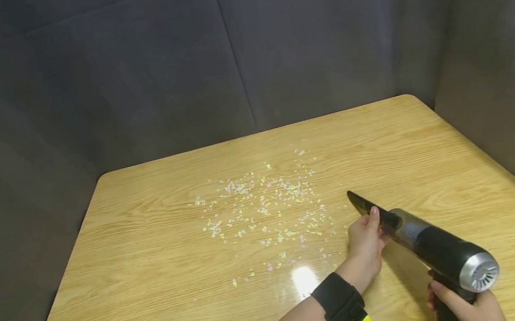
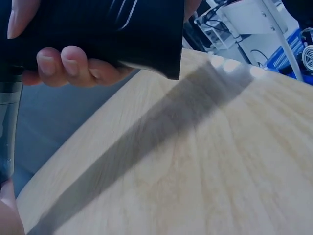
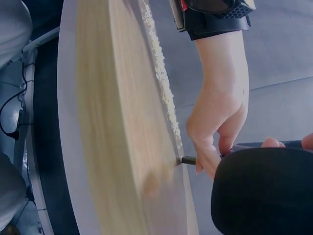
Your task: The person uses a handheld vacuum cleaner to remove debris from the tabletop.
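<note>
A black handheld vacuum cleaner (image 1: pixel 445 252) with a silver vented rear end is held above the right part of the table. My right hand (image 1: pixel 477 309) grips its handle (image 2: pixel 122 36); in the left wrist view the fingers curl round it. With thumb and fingers, my left hand (image 1: pixel 365 241) holds the narrow black nozzle (image 1: pixel 361 202) near where it joins the clear dust cup (image 1: pixel 410 230). The nozzle's tip points toward many small pale paper scraps (image 1: pixel 291 191), scattered over the middle of the table, and stands a little to their right.
The wooden table (image 1: pixel 147 283) has rounded far corners. Dark grey cloth (image 1: pixel 153 76) hangs behind it and along both sides. A blue basket (image 2: pixel 286 51) and white frame parts show beyond the table in the left wrist view.
</note>
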The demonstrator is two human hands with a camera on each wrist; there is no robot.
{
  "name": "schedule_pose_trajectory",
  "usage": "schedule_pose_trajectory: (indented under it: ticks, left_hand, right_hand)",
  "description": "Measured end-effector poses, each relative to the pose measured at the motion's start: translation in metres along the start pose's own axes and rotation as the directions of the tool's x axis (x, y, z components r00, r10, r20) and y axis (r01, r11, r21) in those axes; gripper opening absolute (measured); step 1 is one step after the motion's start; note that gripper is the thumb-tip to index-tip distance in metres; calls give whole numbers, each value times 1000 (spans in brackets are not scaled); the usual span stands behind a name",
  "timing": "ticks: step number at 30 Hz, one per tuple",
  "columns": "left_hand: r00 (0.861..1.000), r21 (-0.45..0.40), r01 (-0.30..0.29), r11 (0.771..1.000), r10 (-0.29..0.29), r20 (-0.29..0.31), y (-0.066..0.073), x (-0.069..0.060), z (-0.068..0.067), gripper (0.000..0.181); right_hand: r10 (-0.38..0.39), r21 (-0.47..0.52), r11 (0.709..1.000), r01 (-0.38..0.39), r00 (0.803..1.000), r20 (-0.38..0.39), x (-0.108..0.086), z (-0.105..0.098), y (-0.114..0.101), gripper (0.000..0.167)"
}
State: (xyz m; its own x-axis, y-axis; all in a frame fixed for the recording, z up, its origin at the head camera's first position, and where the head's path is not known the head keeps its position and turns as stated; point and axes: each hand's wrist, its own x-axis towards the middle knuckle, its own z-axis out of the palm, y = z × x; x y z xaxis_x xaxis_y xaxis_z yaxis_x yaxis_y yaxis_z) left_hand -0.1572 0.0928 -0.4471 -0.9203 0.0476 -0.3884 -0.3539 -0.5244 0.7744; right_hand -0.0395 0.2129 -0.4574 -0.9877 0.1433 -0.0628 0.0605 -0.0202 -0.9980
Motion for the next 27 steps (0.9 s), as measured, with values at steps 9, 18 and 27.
schedule_pose_trajectory:
  ticks: [9, 18, 27]
  left_hand:
    - [1000, 21, -29, 999, 28, 11, 5, 10, -2, 27]
    - [1000, 26, -18, 1000, 17, 12, 8, 17, -3, 27]
    - [1000, 10, 2, 1000, -2, 21, -2, 9, 6, 25]
  right_hand:
    - [2, -179, 984, -7, 1000, -26, 8, 11, -8, 30]
    - [85, -345, 934, -88, 996, -23, 18, 13, -14, 4]
    - [81, -256, 963, -88, 996, -39, 4, -1, -9, 21]
